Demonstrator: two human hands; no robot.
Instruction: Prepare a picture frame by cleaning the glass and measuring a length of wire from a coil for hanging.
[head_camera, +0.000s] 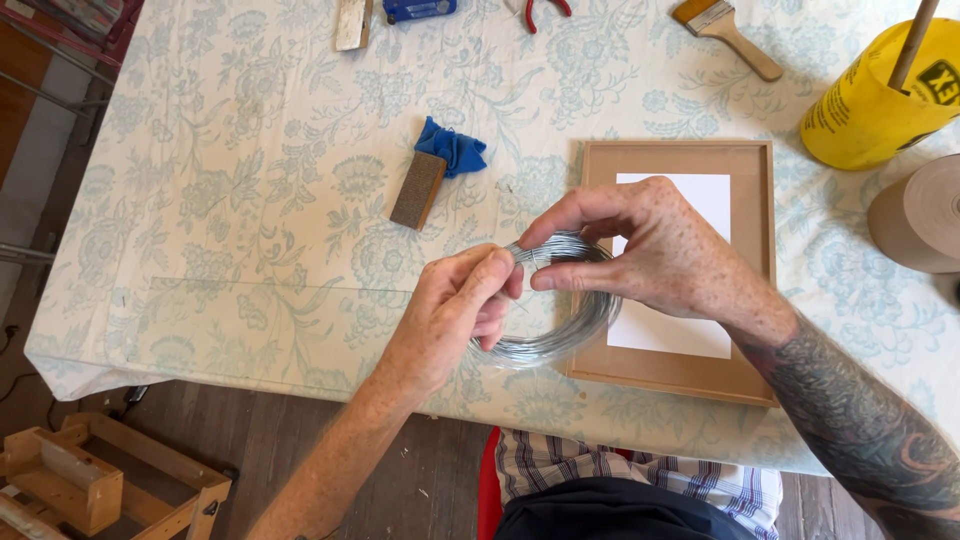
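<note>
A coil of thin silver wire (560, 335) is held above the table's near edge. My left hand (450, 315) grips the coil's left side with thumb and fingers closed on it. My right hand (655, 250) pinches the wire at the coil's top, thumb against forefinger. Under the right hand lies a wooden picture frame (750, 300), face down, with a white sheet (690, 200) on its brown back.
A floral cloth (250, 200) covers the table. A sanding block (418, 190) and blue rag (452, 148) lie centre. At the far edge are red-handled pliers (545, 10), a paintbrush (725, 35), a yellow tub (870, 110) with a stick, and a brown paper roll (920, 215).
</note>
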